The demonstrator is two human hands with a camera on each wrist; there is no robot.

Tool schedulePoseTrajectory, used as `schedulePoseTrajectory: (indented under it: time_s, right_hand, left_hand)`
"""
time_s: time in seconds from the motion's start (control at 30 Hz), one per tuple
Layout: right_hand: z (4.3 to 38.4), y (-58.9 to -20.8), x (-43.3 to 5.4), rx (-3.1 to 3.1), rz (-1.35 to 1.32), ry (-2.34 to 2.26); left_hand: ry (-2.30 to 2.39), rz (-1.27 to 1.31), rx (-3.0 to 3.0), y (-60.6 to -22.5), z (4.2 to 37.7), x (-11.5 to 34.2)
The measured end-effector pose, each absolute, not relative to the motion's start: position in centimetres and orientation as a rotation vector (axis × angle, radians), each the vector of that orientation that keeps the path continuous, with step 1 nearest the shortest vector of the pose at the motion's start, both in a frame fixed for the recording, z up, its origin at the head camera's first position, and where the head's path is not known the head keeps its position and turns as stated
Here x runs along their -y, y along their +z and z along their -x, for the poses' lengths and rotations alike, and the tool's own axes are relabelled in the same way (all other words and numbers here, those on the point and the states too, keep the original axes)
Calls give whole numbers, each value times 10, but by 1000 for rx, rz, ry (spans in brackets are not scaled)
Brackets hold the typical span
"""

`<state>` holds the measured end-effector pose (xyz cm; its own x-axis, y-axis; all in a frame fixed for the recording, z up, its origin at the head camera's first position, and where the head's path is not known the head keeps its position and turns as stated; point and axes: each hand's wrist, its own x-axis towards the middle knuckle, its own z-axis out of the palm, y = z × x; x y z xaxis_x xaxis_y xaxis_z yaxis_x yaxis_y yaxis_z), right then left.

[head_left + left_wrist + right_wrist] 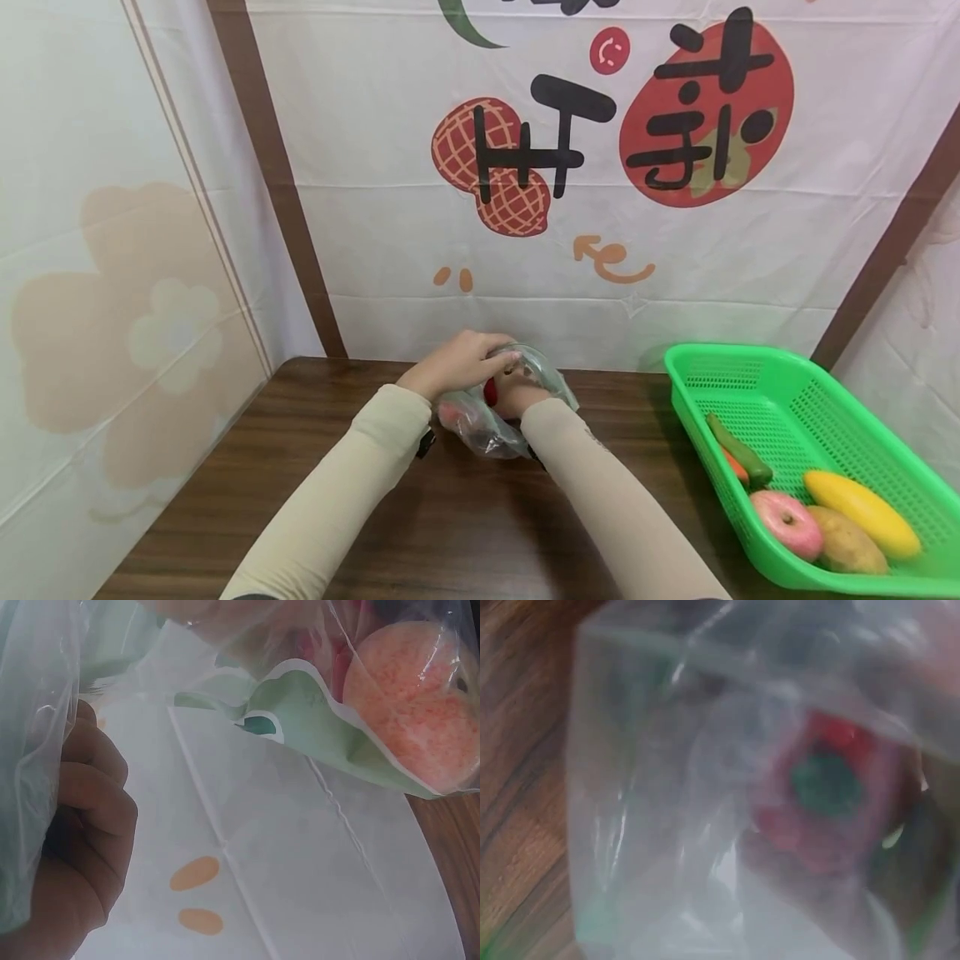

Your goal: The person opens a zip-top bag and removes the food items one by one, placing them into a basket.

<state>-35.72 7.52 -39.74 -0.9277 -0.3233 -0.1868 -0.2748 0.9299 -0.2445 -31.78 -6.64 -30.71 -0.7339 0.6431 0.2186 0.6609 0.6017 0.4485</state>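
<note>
In the head view, my left hand point(468, 362) grips the upper edge of a clear plastic bag point(480, 429) with bent fingers. The left wrist view shows its curled fingers point(97, 787) against the plastic. My right hand point(521, 396) reaches into the bag's mouth, holding a red vegetable with a green top point(829, 780), blurred behind the plastic in the right wrist view. Part of that red skin shows beside the hand in the head view. A speckled pink-orange round fruit point(412, 701) lies inside the bag, low on its left side.
A green plastic basket point(678, 367) stands on the right of the brown wooden table point(300, 450). In it lie a pink apple point(787, 525), a potato point(847, 542), a long yellow fruit point(862, 512), a green pepper point(738, 450) and something orange. A printed cloth point(375, 250) hangs behind.
</note>
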Motion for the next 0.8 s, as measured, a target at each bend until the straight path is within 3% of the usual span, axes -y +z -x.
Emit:
schedulePoseTrajectory:
  time_s: [0.2, 0.5, 0.8]
  right_hand:
    - [345, -395, -69, -2955, 556, -107]
    - [340, -392, -68, -2964, 542, -168]
    - [343, -392, -71, -2858, 405, -275]
  left_hand:
    - [-800, 1102, 2801, -307, 318, 68]
    - [-808, 1071, 2809, -308, 318, 70]
    - [-799, 1090, 2789, -312, 319, 71]
